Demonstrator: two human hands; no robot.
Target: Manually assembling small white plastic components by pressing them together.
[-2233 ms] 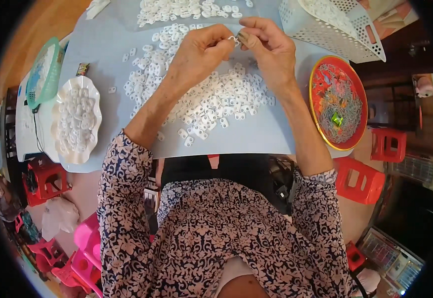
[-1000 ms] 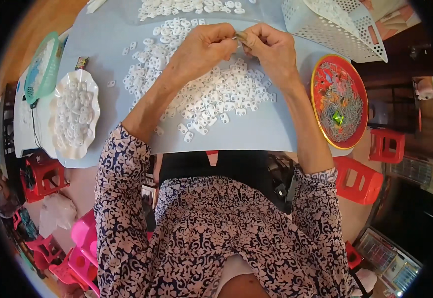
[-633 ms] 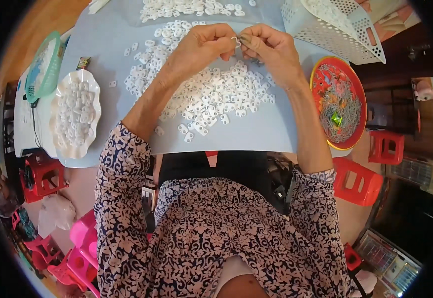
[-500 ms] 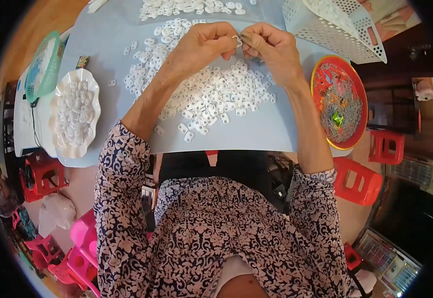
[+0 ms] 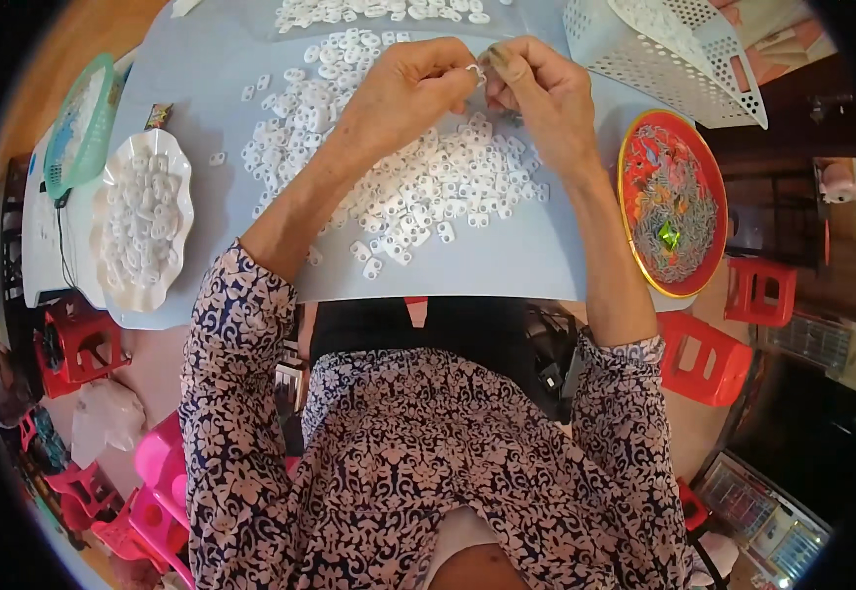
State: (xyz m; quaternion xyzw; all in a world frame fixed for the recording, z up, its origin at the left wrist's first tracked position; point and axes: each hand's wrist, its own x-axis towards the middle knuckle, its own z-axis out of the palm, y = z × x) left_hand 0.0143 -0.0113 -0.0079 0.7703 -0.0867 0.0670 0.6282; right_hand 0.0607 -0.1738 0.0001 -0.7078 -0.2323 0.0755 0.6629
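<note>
Both hands are raised together over the far middle of the table, above a heap of small white plastic pieces (image 5: 399,197) with holes in them. My left hand (image 5: 423,88) is closed, pinching a small white hook-like piece (image 5: 475,73) at its fingertips. Close beside it, my right hand (image 5: 536,88) is closed too, thumb against the bent forefinger. The fingers hide whatever it grips. To the right stands a red bowl with a gold rim (image 5: 634,236), holding many small grey metal parts (image 5: 679,221) and a green wrapper.
A scalloped white dish (image 5: 184,211) of white pieces lies at the left, near a green basket (image 5: 55,167) and a small wrapped packet (image 5: 159,115). A perforated white basket (image 5: 644,74) occupies the far right. Red stools (image 5: 703,359) stand beyond the table.
The hands have shifted slightly, with the right thumb lifted a little higher. The white piece stays at the left fingertips. The whole view has moved a little.
</note>
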